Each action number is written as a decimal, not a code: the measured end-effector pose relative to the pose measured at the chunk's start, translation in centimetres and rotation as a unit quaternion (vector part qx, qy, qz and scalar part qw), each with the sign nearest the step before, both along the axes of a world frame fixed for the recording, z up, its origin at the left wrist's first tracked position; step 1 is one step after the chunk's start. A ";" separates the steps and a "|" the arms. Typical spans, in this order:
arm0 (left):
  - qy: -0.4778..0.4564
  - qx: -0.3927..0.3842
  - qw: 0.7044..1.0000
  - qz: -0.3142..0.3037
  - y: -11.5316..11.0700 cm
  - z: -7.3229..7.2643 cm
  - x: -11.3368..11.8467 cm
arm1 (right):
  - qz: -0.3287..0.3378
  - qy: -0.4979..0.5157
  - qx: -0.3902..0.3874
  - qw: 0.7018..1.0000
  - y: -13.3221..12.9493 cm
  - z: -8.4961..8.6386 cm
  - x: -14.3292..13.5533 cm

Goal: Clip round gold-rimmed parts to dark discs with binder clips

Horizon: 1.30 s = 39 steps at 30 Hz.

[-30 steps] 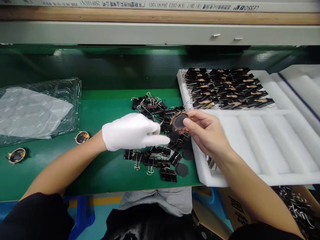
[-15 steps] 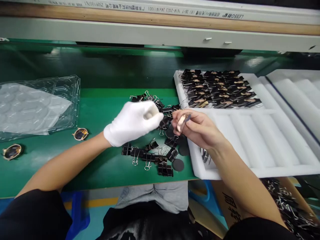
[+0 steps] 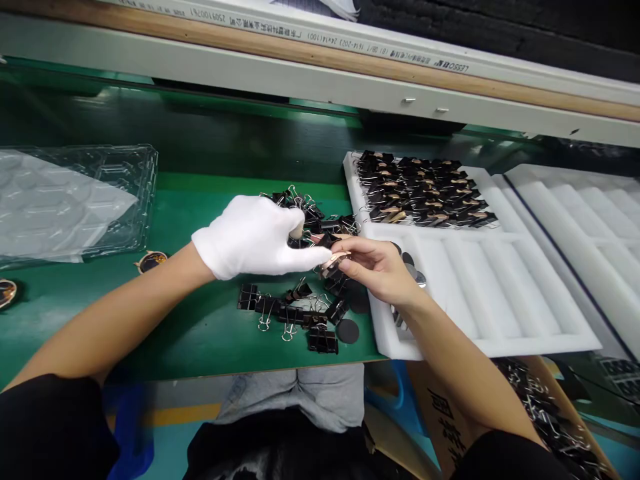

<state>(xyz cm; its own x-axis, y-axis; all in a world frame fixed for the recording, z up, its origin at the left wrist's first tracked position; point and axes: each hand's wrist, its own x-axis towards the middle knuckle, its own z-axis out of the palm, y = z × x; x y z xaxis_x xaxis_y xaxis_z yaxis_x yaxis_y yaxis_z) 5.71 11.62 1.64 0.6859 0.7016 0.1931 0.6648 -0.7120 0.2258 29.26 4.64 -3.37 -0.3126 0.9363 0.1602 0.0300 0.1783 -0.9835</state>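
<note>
My left hand (image 3: 255, 237), in a white glove, has its fingers curled and its thumb laid against a small gold-coloured watch case (image 3: 334, 261). My bare right hand (image 3: 383, 268) pinches that watch case from the other side, seen nearly edge-on. A black binder clip (image 3: 329, 240) shows just behind it, between the hands; whether it is gripped I cannot tell. Under and around both hands lie loose black binder clips (image 3: 323, 340) with silver wire handles. Several dark round discs (image 3: 347, 331) are by the right wrist and partly hidden.
At right stands a white foam tray (image 3: 487, 283), its far part filled with rows of clipped watch cases (image 3: 425, 190). Another foam tray (image 3: 590, 230) lies beyond. A clear plastic tray (image 3: 125, 230) and two watch cases (image 3: 151, 261) are at left. Below right, a carton (image 3: 443, 417) holds clips.
My hands have come together: the right hand brought the watch case left and down, and my left thumb now meets it. The view has tilted and shifted slightly.
</note>
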 end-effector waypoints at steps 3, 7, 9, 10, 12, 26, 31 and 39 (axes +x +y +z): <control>0.067 -0.017 0.996 -0.051 0.1 0.4 -0.1 | 0.018 -0.010 -0.004 1.000 -0.2 0.3 -0.2; 0.080 -0.015 0.994 -0.079 0.0 0.1 0.2 | 0.041 -0.003 -0.027 0.999 -0.3 0.4 0.0; 0.065 -0.028 0.994 -0.082 0.1 -0.1 0.3 | 0.073 0.009 -0.045 0.996 -0.3 0.6 0.4; 0.047 -0.037 0.995 -0.079 0.2 -0.2 0.3 | 0.080 0.020 -0.054 0.995 -0.3 0.7 0.5; -0.010 -0.053 0.996 -0.068 0.3 -0.3 0.4 | 0.047 0.066 -0.067 0.994 -0.2 0.9 0.7; -0.140 0.064 0.986 -0.066 -0.1 -2.5 1.6 | -0.220 0.224 -0.110 0.943 0.3 0.0 -1.0; -0.131 0.052 0.988 -0.064 -0.1 -2.7 1.6 | -0.222 0.210 -0.093 0.948 0.2 0.1 -1.0; -0.162 0.059 0.983 -0.062 -0.4 -3.0 1.9 | -0.253 0.184 -0.064 0.948 0.2 -0.1 -1.2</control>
